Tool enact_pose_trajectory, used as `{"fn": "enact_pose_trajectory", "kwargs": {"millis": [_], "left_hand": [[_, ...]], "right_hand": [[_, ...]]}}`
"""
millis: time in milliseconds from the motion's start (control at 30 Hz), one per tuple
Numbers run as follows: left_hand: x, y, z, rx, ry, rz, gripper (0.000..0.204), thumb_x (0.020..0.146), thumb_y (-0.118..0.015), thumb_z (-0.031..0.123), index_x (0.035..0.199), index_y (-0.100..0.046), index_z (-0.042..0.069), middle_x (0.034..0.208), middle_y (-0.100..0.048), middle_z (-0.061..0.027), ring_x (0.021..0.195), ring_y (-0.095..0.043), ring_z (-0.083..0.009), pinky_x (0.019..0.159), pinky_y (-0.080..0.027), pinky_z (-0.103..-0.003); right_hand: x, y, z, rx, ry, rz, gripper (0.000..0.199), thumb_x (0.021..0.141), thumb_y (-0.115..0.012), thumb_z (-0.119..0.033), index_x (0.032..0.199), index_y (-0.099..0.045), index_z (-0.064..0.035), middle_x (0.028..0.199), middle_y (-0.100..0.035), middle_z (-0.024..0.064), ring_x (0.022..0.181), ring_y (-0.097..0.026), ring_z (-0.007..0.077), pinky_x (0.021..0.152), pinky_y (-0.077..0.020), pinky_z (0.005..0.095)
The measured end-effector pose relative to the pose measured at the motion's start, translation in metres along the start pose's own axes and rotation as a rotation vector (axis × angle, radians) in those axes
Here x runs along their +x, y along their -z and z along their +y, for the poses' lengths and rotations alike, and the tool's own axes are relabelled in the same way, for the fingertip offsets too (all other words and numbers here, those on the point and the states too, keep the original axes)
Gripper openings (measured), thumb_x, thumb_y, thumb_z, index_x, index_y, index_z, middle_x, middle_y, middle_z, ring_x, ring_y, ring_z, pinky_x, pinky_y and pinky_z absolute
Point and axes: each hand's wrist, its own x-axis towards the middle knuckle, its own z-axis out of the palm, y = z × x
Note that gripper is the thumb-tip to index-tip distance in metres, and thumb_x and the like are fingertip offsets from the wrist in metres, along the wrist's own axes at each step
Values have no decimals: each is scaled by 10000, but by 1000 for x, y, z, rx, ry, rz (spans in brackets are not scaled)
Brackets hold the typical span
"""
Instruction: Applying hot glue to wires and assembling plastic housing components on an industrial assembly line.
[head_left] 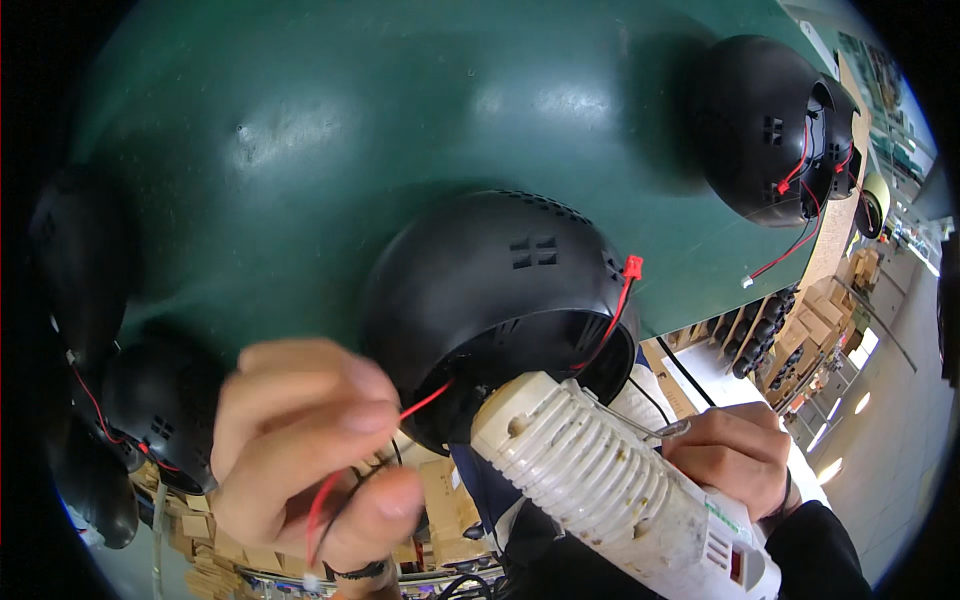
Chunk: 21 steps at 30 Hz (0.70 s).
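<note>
A black dome-shaped plastic housing (500,290) lies at the green table's (330,130) near edge, its open end toward me. Red and black wires run out of it, one ending in a small red connector (632,266). My left hand (305,445) pinches the red and black wires just left of the opening. My right hand (735,455) grips a dirty white hot glue gun (610,480), whose nozzle points into the housing's opening.
More black housings sit around: one at the far right (765,125) with red wires and a white plug, others at the left edge (160,405). Below the table edge are cardboard boxes (830,320) and rows of black parts on the floor.
</note>
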Motion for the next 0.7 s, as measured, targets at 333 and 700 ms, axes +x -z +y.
{"fn": "enact_pose_trajectory", "kwargs": {"millis": [333, 700], "left_hand": [[-44, -69, 18, 313, 346, 217, 1420, 550, -959, 57, 1578, 20, 94, 1552, -213, -279, 1385, -365, -426, 1039, -452, -525], [-7, -50, 26, 93, 440, 379, 809, 756, -774, 45, 1450, -369, -44, 1242, -563, -204, 1069, -578, -261, 847, -508, -355]], "right_hand": [[-38, 10, 1, 85, 1, 185, 126, 833, -727, -163, 848, -682, -46, 988, -731, 185, 581, -707, 207, 470, -549, 284], [-36, 18, -2, 20, -73, 251, 163, 850, -715, -160, 884, -683, -5, 931, -705, 163, 634, -709, 207, 534, -571, 284]]}}
